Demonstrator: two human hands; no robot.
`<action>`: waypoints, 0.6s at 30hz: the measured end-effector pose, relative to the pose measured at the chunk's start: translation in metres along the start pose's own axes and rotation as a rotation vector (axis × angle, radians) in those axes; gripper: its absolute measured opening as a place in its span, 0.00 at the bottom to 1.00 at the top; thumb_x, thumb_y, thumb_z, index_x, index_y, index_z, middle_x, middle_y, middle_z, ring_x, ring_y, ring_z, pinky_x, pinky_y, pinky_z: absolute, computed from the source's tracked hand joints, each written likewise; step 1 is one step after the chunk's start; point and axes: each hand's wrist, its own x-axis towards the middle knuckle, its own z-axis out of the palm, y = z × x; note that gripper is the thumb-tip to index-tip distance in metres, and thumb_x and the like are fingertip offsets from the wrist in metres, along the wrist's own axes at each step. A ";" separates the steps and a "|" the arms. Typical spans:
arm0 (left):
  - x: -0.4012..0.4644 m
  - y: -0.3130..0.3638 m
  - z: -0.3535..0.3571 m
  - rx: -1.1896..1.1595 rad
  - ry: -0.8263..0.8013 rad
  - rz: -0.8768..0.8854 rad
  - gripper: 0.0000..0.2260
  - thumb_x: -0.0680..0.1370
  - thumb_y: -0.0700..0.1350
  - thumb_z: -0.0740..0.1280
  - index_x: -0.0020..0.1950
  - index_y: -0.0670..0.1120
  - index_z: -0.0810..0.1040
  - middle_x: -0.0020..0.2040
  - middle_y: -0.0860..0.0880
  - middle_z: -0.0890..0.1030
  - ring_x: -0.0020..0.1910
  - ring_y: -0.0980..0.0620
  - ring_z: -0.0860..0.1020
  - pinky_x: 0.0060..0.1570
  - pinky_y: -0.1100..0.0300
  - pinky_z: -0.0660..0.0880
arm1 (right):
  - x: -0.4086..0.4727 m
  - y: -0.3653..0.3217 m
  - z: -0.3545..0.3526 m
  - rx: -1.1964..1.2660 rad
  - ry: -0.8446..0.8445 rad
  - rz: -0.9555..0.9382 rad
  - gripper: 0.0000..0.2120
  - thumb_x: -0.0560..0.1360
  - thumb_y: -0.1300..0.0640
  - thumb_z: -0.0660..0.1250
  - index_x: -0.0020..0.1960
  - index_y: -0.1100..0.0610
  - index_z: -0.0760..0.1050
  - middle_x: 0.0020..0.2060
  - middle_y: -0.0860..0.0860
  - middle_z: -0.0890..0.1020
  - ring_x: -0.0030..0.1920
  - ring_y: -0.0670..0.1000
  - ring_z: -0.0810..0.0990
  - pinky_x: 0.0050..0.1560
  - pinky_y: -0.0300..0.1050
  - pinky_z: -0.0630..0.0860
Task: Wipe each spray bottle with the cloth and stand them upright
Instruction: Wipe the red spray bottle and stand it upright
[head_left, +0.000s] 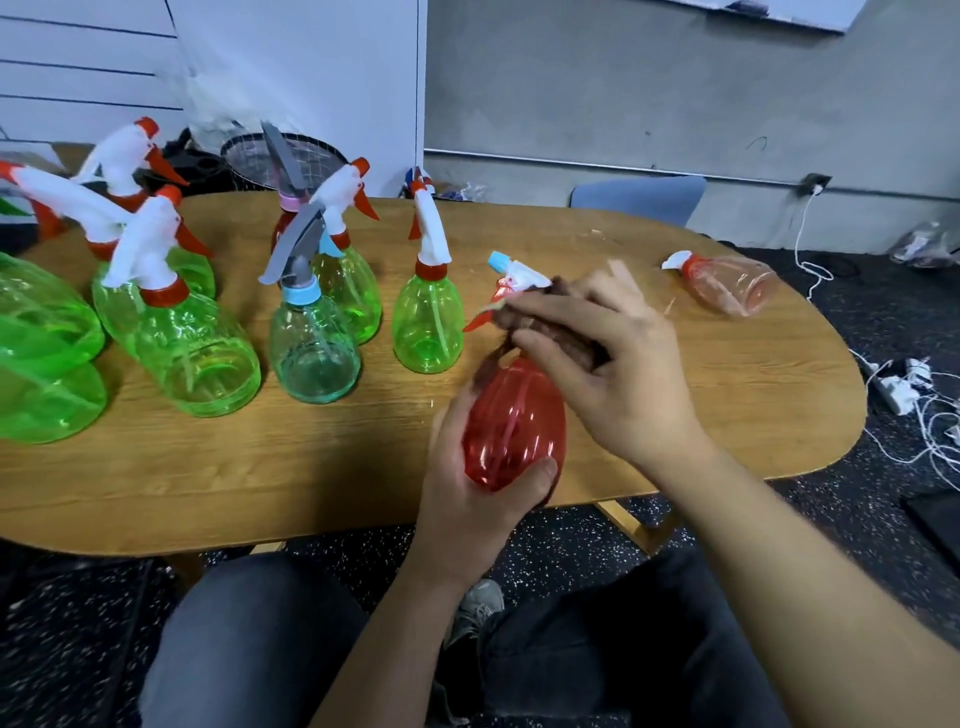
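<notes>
**Red bottle in hand over a wooden bench**

The left hand (470, 499) grips the base of a red spray bottle (514, 423), thumb curled across its lower side, holding it tilted above the near edge of the bench (337, 467). The right hand (618, 364) presses a brown cloth (558, 332) round the bottle's neck, fingers wrapped over the cloth just below the white trigger head with its blue nozzle.

The bench is an oval top of light wood grain on wooden legs. On its left half stands a cluster of upright bottles: a small green bottle (428, 327) nearest the hands, a pale teal bottle (314, 356) with a grey trigger, and several larger green ones with white and red heads behind and to the left. Far to the right, well apart from the group, a pale pink bottle (732, 283) lies on its side.

The floor (883, 322) is dark with white speckles. A power strip (893, 389) and a tangle of white cables lie on it at the right. Behind the bench a blue chair back (639, 200) shows against a grey wall, and a white panel stands at the left. The person's knees in dark trousers show below.
</notes>
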 end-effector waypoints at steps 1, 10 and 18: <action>0.000 -0.001 -0.001 -0.014 0.012 0.006 0.41 0.70 0.53 0.81 0.81 0.56 0.70 0.75 0.43 0.75 0.73 0.42 0.77 0.68 0.45 0.79 | -0.009 -0.001 0.002 0.144 0.098 0.121 0.12 0.80 0.53 0.74 0.62 0.53 0.85 0.48 0.50 0.82 0.49 0.40 0.78 0.51 0.38 0.75; 0.008 0.007 0.002 -0.193 -0.027 -0.025 0.38 0.75 0.50 0.73 0.83 0.48 0.63 0.68 0.53 0.84 0.68 0.52 0.82 0.62 0.62 0.79 | -0.075 0.012 0.031 1.239 0.163 1.042 0.18 0.81 0.53 0.64 0.69 0.55 0.81 0.43 0.53 0.87 0.31 0.47 0.83 0.28 0.40 0.79; 0.007 0.002 0.011 -0.071 -0.008 -0.083 0.38 0.76 0.65 0.75 0.82 0.56 0.67 0.74 0.45 0.77 0.73 0.44 0.77 0.71 0.39 0.75 | -0.086 0.022 0.034 1.118 0.099 1.008 0.15 0.79 0.57 0.67 0.63 0.56 0.84 0.58 0.61 0.86 0.56 0.65 0.85 0.53 0.60 0.84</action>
